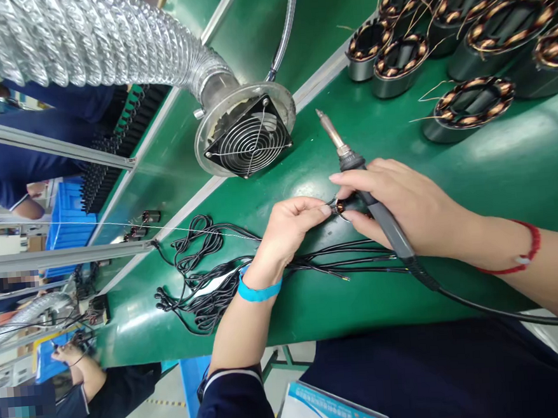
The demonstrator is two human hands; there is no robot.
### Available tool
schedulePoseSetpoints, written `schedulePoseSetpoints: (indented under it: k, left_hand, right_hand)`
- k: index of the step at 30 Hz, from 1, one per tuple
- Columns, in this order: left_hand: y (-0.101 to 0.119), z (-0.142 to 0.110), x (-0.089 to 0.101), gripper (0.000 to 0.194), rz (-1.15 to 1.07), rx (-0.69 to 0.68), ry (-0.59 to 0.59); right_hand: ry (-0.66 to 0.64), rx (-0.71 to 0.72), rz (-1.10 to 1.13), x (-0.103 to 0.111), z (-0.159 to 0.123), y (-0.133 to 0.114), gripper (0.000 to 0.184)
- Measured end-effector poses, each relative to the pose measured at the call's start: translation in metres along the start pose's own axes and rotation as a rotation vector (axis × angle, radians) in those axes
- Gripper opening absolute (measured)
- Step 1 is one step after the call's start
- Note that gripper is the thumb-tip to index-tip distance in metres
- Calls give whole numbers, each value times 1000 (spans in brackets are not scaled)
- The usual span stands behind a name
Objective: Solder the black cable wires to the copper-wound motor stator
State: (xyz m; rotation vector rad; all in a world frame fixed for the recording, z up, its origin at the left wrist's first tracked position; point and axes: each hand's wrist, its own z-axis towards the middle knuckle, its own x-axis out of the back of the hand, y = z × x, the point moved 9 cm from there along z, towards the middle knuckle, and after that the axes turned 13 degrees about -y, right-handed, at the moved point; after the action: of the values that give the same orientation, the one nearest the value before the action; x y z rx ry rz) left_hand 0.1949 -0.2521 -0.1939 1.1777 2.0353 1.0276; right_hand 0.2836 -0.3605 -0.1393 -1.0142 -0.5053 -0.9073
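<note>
A soldering iron [384,221] lies across my right hand [407,206], which is closed around its handle, tip pointing up and away over the green bench. The thumb and a finger of that same hand also steady a small dark part with copper windings [341,207], mostly hidden by the fingers. From the other side my left hand [293,224] pinches dark wire [332,203] against this part. Below both hands, stripped ends of black cables [343,246] lie on the bench, and their coiled bundles [213,299] rest to the left.
Several copper-wound stators [470,109] stand at the upper right, some with loose wires. A fume extractor fan [250,138] on a silver flexible duct [81,44] hangs above the hands. Metal rails [327,78] cross the green bench [310,321]. Co-workers sit at the left, one with hands [69,354] visible.
</note>
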Motion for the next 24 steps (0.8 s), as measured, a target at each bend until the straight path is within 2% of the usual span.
schedulePoseSetpoints:
  k: [6, 11, 14, 19, 24]
  left_hand:
    - [-4, -1, 2, 31, 22, 46, -85]
    - [-2, -4, 4, 24, 56, 16, -107]
    - [0, -2, 3, 20, 66, -15, -99]
    - [3, -2, 4, 16, 37, -34, -14]
    - [2, -2, 1, 23, 29, -33, -37]
  right_hand:
    - [-48, 0, -14, -6, -3, 0, 38]
    - [0, 45, -25, -7, -3, -9, 29]
    - [49, 8, -11, -7, -2, -9, 29]
    - [65, -47, -90, -8, -2, -9, 32]
    - [8, -68, -81, -7, -1, -3, 38]
